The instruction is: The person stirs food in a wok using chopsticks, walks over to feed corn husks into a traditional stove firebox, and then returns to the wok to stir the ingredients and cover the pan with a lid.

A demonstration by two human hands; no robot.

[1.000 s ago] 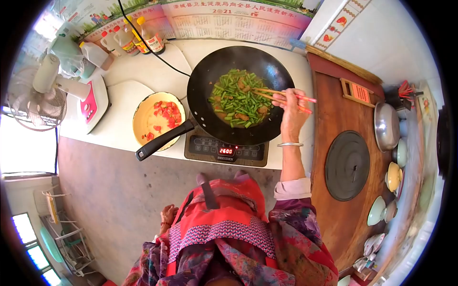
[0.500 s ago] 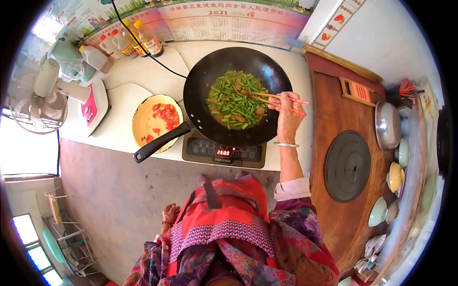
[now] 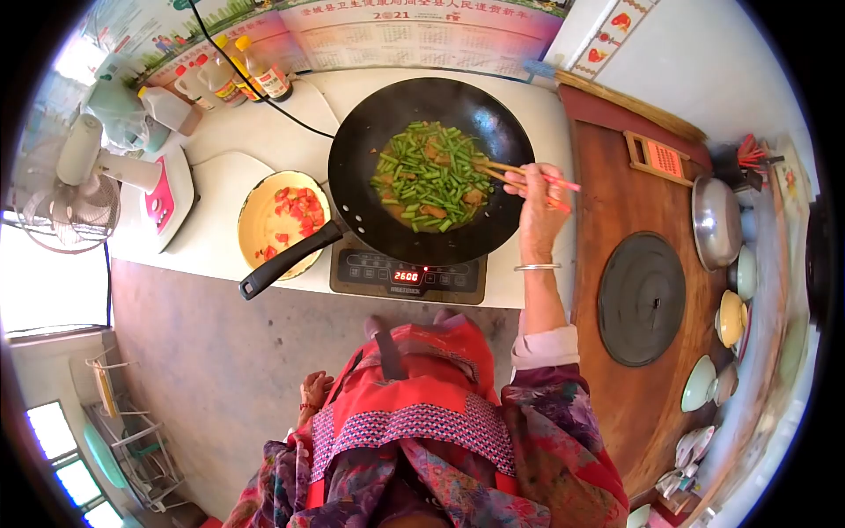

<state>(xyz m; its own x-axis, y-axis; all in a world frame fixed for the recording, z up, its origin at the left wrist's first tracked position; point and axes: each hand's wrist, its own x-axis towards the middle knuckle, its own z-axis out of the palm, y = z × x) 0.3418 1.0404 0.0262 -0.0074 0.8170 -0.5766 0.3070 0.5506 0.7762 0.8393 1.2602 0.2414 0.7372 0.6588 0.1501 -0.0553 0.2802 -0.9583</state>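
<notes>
My right hand [image 3: 541, 198] is closed around a pair of wooden chopsticks [image 3: 503, 172] with pink ends, above the right rim of a black wok [image 3: 422, 99]. Their tips reach the right side of the cut green beans [image 3: 422, 167], which lie in the wok with brownish pieces among them. The wok sits on an induction cooker [image 3: 407, 275] whose display reads 2600. My left hand [image 3: 315, 389] hangs low beside the red apron [image 3: 422, 396], fingers loosely bent and holding nothing visible. Left of the wok, under its handle [image 3: 290, 260], stands a yellow enamel bowl [image 3: 255, 224] with chopped tomato [image 3: 301, 209].
Sauce bottles [image 3: 264, 75] and a white jug [image 3: 170, 110] stand at the back left, near a pink-and-white scale [image 3: 167, 198] and a fan [image 3: 88, 207]. On the brown wooden surface to the right are a dark round lid [image 3: 642, 299], a grater [image 3: 658, 158] and a metal basin [image 3: 715, 220].
My right hand and the chopsticks have moved slightly right, away from the middle of the beans. The whole view has shifted a little; my left hand stays low at my side.
</notes>
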